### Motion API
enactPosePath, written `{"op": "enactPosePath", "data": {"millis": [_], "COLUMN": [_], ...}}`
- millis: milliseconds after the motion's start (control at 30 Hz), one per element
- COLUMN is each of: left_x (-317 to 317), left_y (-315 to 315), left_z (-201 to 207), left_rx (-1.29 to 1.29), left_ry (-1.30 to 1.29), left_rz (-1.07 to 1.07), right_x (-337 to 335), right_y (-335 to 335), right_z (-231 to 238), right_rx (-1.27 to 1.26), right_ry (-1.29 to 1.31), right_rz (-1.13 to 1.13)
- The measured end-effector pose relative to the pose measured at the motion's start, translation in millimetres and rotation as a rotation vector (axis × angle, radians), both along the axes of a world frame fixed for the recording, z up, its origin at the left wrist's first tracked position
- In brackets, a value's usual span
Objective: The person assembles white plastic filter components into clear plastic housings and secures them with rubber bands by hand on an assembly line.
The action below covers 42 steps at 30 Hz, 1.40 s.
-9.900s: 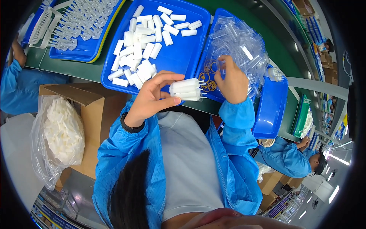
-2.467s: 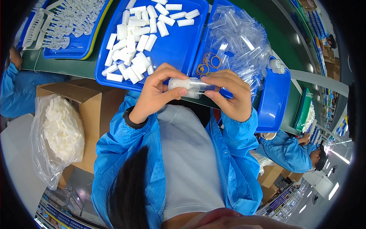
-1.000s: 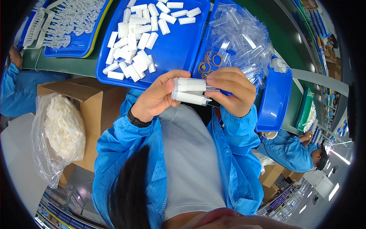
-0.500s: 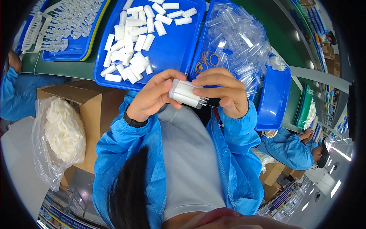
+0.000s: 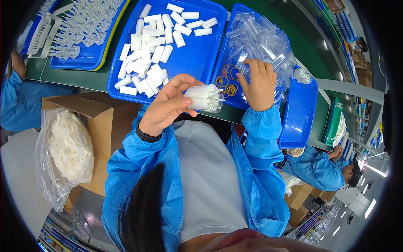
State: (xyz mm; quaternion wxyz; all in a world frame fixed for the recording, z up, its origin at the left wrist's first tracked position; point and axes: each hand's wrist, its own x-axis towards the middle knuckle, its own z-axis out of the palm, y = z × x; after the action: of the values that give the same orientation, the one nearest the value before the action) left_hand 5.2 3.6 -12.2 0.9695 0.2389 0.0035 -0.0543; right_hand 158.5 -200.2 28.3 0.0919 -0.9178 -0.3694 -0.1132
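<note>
My left hand (image 5: 165, 107) is closed around a bundle (image 5: 200, 96) of white foam-like blocks in a clear plastic holder, with thin clear prongs at its right end. It is held in front of my chest at the table's near edge. Over the right-hand blue tray is my right hand (image 5: 260, 85), thumb and fingers apart, with nothing visible in it. Under and beyond it lies a heap of clear plastic pieces (image 5: 256, 35). Tan rubber bands (image 5: 228, 89) lie just left of its thumb.
A blue tray (image 5: 191, 59) of loose white blocks (image 5: 158, 54) lies in front. At far left another tray (image 5: 84, 56) holds clear pronged parts. A carton (image 5: 100, 130) with a bag of white pieces (image 5: 69, 143) stands left. A narrow blue tray (image 5: 297, 119) and a co-worker (image 5: 317, 166) are right.
My right hand has let go of the bundle and moved right and away to the tray of clear pieces. The bundle stays in my left hand, slightly turned.
</note>
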Motion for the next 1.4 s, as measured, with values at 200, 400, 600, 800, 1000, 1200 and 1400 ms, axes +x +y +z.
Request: {"op": "enactPosePath", "data": {"millis": [200,400,600,800,1000,1200,1400], "left_x": [-2.1,-2.9,-2.4,-1.4,0.3,0.9,1.7], "left_y": [1.7,1.2,1.1,-4.7,-8.1,-9.5,-10.7], "left_z": [-7.6,-19.0,-26.4,-2.1,7.8,8.5,5.8], "left_rx": [-0.184,-0.19,-0.174,0.058,0.262,0.288,0.223], "left_ry": [-0.047,-0.13,-0.159,-0.036,0.013,0.038,0.014], "left_rz": [-0.004,0.04,0.055,0.159,0.182,0.171,0.168], "right_x": [-1.9,-0.9,-5.3,-33.1,-39.8,-40.2,-43.7], "right_y": [-1.5,-5.3,-6.2,2.6,2.0,2.6,2.4], "right_z": [-7.2,-8.3,9.0,46.1,52.1,51.6,52.1], "right_rx": [-0.079,-0.143,-0.006,0.861,0.923,0.809,0.896], "right_ry": [-0.089,-0.084,0.065,0.692,0.742,0.747,0.692], "right_rz": [-0.098,-0.054,-0.062,0.168,0.348,0.351,0.343]}}
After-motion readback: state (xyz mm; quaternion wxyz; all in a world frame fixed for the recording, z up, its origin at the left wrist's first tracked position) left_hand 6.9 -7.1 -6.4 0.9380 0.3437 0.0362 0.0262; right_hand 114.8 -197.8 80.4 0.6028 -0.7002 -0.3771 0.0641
